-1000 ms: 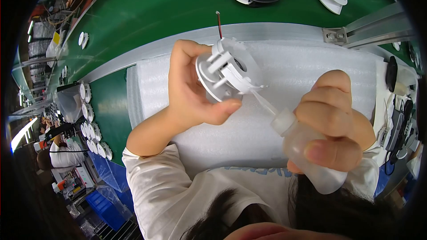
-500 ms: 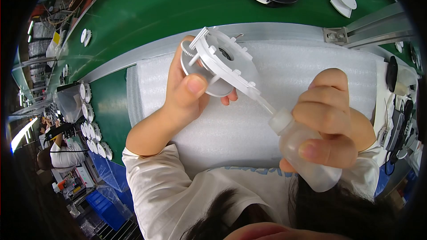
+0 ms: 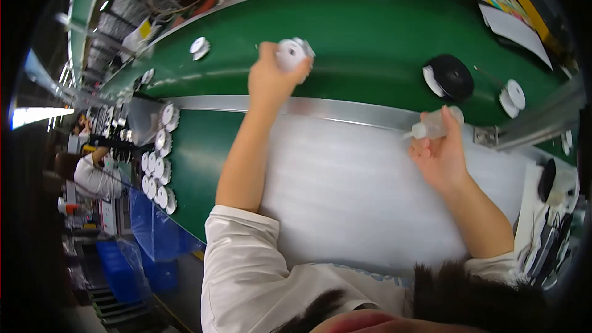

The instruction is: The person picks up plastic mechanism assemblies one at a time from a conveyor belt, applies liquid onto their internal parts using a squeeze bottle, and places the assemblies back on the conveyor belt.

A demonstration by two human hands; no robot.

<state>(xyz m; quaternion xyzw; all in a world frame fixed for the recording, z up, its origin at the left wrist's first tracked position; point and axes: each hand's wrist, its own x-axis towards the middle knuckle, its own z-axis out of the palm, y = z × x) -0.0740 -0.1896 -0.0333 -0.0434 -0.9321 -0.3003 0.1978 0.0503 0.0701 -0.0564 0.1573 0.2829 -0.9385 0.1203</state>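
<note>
My left hand (image 3: 270, 80) reaches out over the green surface, fingers closed around a white round plastic part (image 3: 291, 55) with a hole in its middle. The part is slightly blurred, and I cannot tell whether it touches the surface. Off to the right, my right hand (image 3: 445, 160) grips a translucent squeeze bottle (image 3: 436, 123). The bottle lies tilted in the fingers, its thin nozzle pointing left, above the far edge of the white foam mat (image 3: 370, 197).
A black round device (image 3: 453, 77) and a white round part (image 3: 513, 95) lie on the green conveyor (image 3: 364, 43) at right. Another white part (image 3: 199, 47) lies far left. Several white discs (image 3: 161, 169) stand left of the mat. A metal post (image 3: 536, 120) rises at right.
My left hand has carried the white part away from the bottle's nozzle, forward over the conveyor. My right hand has moved forward with the bottle, now turned nearly level. The view has shifted too.
</note>
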